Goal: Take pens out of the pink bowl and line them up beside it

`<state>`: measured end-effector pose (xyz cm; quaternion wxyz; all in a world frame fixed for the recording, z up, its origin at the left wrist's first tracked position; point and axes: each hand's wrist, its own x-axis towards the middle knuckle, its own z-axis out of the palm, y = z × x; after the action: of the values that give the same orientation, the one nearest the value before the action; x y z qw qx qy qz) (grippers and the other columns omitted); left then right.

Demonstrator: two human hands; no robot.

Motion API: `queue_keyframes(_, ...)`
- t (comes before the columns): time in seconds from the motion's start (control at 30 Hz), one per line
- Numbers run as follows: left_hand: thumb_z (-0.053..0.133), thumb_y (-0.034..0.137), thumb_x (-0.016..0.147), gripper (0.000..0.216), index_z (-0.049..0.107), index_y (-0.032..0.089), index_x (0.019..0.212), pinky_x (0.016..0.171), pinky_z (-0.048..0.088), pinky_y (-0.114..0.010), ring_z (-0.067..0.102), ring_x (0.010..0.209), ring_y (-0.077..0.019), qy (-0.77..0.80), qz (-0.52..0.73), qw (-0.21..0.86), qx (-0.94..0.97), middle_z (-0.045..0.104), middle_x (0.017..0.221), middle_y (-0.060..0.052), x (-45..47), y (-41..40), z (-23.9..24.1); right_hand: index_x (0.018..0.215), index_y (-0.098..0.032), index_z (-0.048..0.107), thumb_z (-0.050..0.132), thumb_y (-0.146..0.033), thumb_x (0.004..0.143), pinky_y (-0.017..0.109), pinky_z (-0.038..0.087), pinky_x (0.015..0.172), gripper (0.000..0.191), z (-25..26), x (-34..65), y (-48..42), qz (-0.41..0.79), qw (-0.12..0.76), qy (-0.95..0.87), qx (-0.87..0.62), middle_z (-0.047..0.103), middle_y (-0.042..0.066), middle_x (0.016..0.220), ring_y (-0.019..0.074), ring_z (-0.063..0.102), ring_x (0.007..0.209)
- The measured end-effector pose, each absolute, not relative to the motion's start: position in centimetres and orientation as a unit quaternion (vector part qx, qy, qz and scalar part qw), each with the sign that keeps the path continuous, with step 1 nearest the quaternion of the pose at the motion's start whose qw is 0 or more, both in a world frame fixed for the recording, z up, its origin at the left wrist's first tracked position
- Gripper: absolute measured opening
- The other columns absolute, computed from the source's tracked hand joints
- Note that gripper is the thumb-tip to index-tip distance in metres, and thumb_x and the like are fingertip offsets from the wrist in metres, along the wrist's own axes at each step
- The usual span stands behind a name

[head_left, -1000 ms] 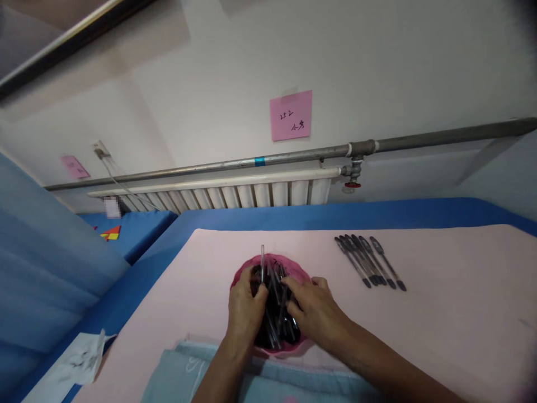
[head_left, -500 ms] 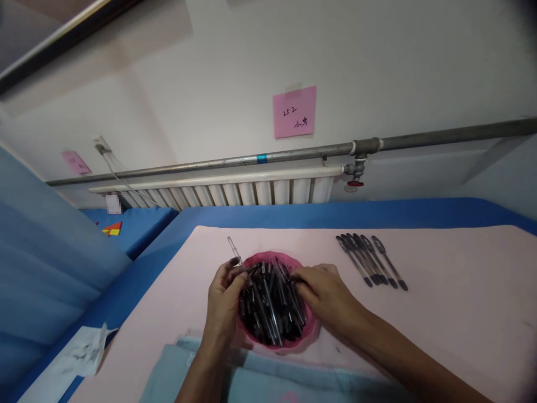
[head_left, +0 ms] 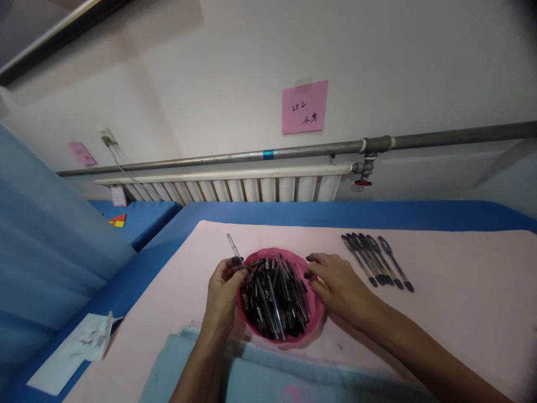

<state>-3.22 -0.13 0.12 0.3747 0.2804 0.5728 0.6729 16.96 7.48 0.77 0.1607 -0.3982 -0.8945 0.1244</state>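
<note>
Nearest, a pale blue fabric cloth lies just this side of the round, wavy-rimmed pink bowl, which is heaped with dark and clear plastic pen pieces. At the bowl's left rim, the left hand has its grip clamped on a slim clear tube. By the bowl's right rim, the right hand has its grip apart, nothing visible in it — rim contact I cannot tell. The step in hand looks like picking pieces; so tangled a heap calls for a narrow pinch, the tube held steady. Right of the bowl and farther, slim dark-ended pens lie side by side on a pale pink sheet — room to move seems widest beyond them. Past the bowl runs the blue desk's far edge.
</note>
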Motion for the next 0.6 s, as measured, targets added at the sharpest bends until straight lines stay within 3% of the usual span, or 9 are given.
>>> queue_keyframes(0.13,0.064,0.02,0.062,0.019,0.059,0.015,0.08,0.061,0.041,-0.023,0.053,0.062,-0.0096,0.574,0.668,0.369,0.297,0.059,0.069,0.002,-3.1,-0.2,0.1,0.086,-0.018,0.064,0.048,-0.008,0.075,0.037,0.038,0.078,0.022,0.4,16.8,7.3,0.135,0.139,-0.898,-0.394,0.057,0.01,0.105,0.0231,0.051,0.09)
queue_keyframes(0.37,0.064,0.022,0.063,0.018,0.059,0.015,0.079,0.062,0.042,-0.024,0.053,0.064,-0.0107,0.584,0.66,0.361,0.304,0.058,0.069,0.002,-3.0,-0.2,0.2,0.093,-0.021,0.064,0.044,-0.012,0.081,0.04,0.039,0.086,0.025,1.1,16.2,5.6,0.147,0.216,-0.905,-0.336,0.057,0.008,0.11,0.0231,0.049,0.099)
queue_keyframes(0.5,0.065,0.024,0.062,0.018,0.059,0.016,0.078,0.062,0.042,-0.023,0.054,0.065,-0.0107,0.579,0.665,0.365,0.299,0.06,0.069,0.002,-3.0,-0.1,0.1,0.104,-0.028,0.063,0.048,-0.006,0.076,0.042,0.036,0.091,0.039,1.3,14.7,3.6,0.176,0.169,-0.942,-0.231,0.052,0.005,0.122,0.0242,0.044,0.108)
queue_keyframes(0.6,0.065,0.023,0.061,0.018,0.059,0.015,0.077,0.062,0.042,-0.023,0.055,0.065,-0.011,0.577,0.667,0.366,0.295,0.061,0.069,0.001,-3.0,0.0,0.0,0.101,-0.03,0.065,0.049,-0.009,0.078,0.047,0.035,0.089,0.035,1.0,13.6,2.8,0.173,0.117,-0.951,-0.227,0.054,0.006,0.12,0.0277,0.044,0.107)
